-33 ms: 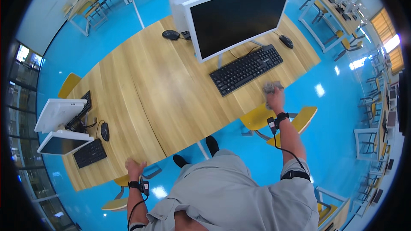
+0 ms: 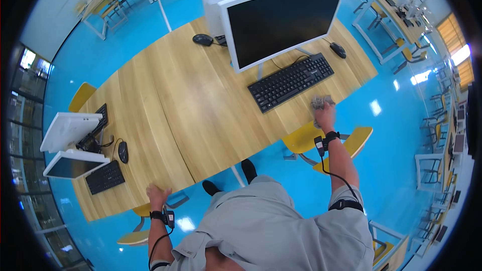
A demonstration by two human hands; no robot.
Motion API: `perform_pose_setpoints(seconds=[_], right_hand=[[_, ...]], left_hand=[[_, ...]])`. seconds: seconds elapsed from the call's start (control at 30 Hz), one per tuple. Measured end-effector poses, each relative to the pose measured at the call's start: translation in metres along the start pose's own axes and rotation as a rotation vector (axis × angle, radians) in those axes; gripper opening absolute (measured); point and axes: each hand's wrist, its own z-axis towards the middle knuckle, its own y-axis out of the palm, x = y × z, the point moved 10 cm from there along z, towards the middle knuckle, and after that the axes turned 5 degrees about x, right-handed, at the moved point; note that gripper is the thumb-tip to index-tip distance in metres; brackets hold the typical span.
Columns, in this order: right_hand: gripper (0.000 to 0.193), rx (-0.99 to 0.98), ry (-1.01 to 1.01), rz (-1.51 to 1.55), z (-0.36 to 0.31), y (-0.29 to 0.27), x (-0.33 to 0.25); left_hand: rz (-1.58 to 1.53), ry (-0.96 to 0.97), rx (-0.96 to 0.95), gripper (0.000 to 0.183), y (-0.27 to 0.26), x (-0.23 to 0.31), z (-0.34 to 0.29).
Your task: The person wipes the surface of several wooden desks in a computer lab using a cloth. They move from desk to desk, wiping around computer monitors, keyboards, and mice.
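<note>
While my right fingers [image 2: 327, 110] hold a grey cloth [image 2: 318, 102] near the edge of the desk [image 2: 196, 105], keyboard [image 2: 291, 83] just beyond them, my left fingers [image 2: 152, 189] rest apart; cloth work appears under way, remainder unverifiable.

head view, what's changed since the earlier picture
Nothing was visibly moved, taken hold of or let go; only the view shifted slightly. The right hand still holds the crumpled grey cloth at the near edge of the light wooden desk; the left hand remains at that edge.
</note>
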Motion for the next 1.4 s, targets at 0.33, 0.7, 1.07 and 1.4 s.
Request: perform_pose_setpoints(seconds=[0.33, 0.7, 1.07, 1.4], right_hand=[[0.048, -0.127, -0.377, 0.058, -0.099, 0.039, -0.138], [0.049, -0.431, -0.876, 0.266, -0.245, 0.086, -0.349], [0.053, -0.689, -1.242, 0.279, -0.409, 0.140, -0.532], [0.050, -0.485, -1.050, 0.133, -0.319, 0.210, -0.613]], left_hand=[[0.019, -0.009, 0.146, 0.112, -0.004, 0.003, -0.009], [-0.072, -0.071, 0.243, 0.113, -0.020, 0.008, -0.026], [-0.156, -0.005, 0.369, 0.108, -0.040, 0.015, -0.043], [-0.200, 0.113, 0.334, 0.103, -0.027, 0.008, -0.046]])
